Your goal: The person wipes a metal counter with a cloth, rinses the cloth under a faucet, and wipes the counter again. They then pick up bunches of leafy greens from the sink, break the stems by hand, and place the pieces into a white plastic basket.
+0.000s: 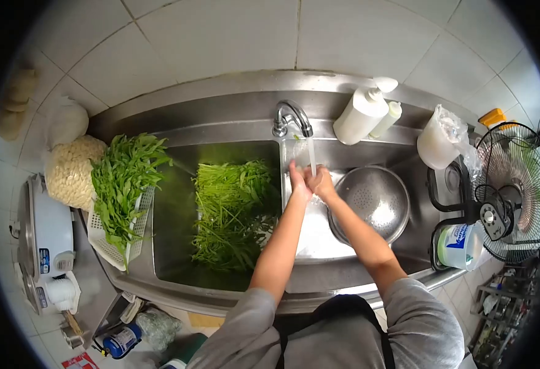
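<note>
My left hand (299, 179) and my right hand (321, 182) meet over the right sink basin. Water (311, 154) from the faucet (292, 115) runs down onto them. The left thumb stretches upward, while that hand's fingers are partly covered by the right hand. On the right hand the fingers curl inward, and whether they enclose anything is hidden. Just right of my hands a metal colander (377, 200) sits in the same basin. Long-stemmed leafy greens (230, 212) lie in water in the left basin (174, 246).
More leafy greens (125, 187) fill a white basket (136, 243) at the left edge. A pump bottle (361, 117) and a smaller bottle (388, 119) stand behind the basin. At the right are a plastic-wrapped container (440, 138), a fan (509, 184) and a labelled tub (460, 246).
</note>
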### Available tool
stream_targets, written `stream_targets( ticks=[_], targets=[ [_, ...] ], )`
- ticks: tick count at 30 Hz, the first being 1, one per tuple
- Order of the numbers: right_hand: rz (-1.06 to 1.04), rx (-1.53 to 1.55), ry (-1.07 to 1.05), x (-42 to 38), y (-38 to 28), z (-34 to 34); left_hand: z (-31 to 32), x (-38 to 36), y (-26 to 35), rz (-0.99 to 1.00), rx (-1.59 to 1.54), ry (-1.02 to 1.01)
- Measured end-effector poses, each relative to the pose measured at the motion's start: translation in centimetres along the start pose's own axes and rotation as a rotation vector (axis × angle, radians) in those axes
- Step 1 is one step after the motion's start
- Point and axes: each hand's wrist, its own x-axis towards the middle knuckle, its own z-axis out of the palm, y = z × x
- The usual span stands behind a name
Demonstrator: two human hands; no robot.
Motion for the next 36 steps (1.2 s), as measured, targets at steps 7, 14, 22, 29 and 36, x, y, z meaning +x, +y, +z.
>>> stream_targets(
  ticks=[7, 14, 22, 29, 36],
  targets=[
    [-0.021, -0.575, 0.017, 0.0, 1.6, -1.3, -3.8, 1.7, -3.0, 0.194, 0.758, 0.047],
    [-0.849, -0.254, 0.045, 9.7, -1.4, -0.7, 2.0, -2.2, 0.3, 0.374, 1.698, 0.106],
    [0.062, -0.174, -0.129, 5.0, -2.2, -3.3, 2.3, -3.9, 0.5, 0.587, 2.095, 0.099],
    [-0.481, -0.403, 0.086, 14.1, -2.5, -1.0, 4.6, -5.4, 2.1, 0.497, 2.103, -0.006],
    [0.047, 0.259, -0.114, 12.1, -10.0, -4.3, 2.9, -4.9, 1.9, 0.733, 1.868, -0.077]
  ],
)
